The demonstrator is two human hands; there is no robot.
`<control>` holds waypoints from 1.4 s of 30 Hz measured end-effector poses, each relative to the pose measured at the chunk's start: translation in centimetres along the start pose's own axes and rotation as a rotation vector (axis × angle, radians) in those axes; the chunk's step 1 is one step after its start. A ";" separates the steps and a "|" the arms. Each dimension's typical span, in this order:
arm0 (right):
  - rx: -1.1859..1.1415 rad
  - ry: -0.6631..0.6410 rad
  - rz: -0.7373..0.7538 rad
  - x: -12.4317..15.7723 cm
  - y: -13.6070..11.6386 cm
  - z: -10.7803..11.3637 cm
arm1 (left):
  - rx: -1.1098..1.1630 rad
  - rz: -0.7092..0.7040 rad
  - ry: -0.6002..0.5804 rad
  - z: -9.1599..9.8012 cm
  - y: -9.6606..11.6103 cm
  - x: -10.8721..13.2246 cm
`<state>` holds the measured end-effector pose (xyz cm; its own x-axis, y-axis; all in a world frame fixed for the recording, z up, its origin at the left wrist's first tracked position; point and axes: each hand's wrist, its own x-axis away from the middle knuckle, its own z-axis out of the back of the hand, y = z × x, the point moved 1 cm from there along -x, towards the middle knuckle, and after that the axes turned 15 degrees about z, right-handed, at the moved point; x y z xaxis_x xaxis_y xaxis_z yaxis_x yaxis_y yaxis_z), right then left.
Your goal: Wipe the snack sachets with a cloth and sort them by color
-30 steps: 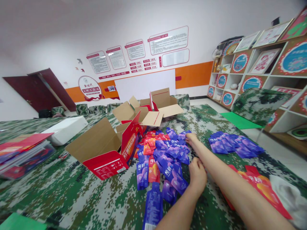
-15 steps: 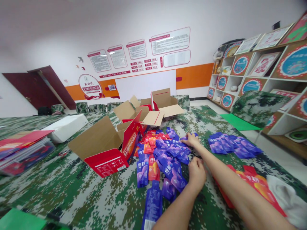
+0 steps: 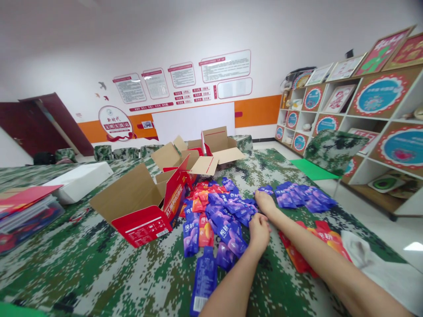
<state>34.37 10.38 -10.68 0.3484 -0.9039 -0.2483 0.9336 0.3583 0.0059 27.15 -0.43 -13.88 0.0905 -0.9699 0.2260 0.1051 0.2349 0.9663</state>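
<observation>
A heap of purple pouches (image 3: 228, 230) and red pouches (image 3: 205, 233) covers the middle of the camouflage tablecloth. At its right edge my left hand (image 3: 259, 230) is closed, fingers curled; whatever they hold is hidden. Just beyond it, my right hand (image 3: 265, 203) is closed on a purple pouch (image 3: 265, 189), which shows past the fingers. A separate group of purple pouches (image 3: 302, 197) lies to the right of that hand. Several red pouches (image 3: 297, 255) lie under and beside my right forearm. One purple pouch (image 3: 204, 281) rests back side up near me.
Open red cardboard boxes (image 3: 145, 224) stand left of and behind the heap. Further left are a white foam box (image 3: 77, 182) and a clear plastic bin (image 3: 31, 224). A white cloth (image 3: 380, 268) lies at the right. Shelves (image 3: 350, 114) line the right wall.
The view has swung a little to the right. My right hand has shifted toward the right-hand purple group with the pouch. My left hand stays beside the heap, its fingers still curled.
</observation>
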 end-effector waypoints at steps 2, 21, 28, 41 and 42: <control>0.034 0.019 0.012 0.5 0.2 0.7 | 0.025 0.016 0.003 -0.2 -0.5 -0.5; -0.464 0.492 -0.085 13.0 -1.9 4.2 | 0.448 0.134 -0.041 -0.2 2.1 0.2; -0.492 0.366 -0.402 9.9 1.1 3.9 | -0.082 -0.083 0.184 -3.1 5.1 2.6; -0.442 0.419 -0.455 9.7 6.3 4.0 | -0.467 -0.224 0.225 -7.3 9.1 -1.0; -0.441 0.414 -0.462 9.6 6.9 3.9 | -0.494 -0.254 0.212 -7.7 9.3 -1.2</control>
<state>44.43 3.29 -9.22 -0.2107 -0.8542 -0.4754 0.8266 0.1039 -0.5531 35.64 3.40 -6.08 0.1922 -0.9778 -0.0836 0.5936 0.0480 0.8033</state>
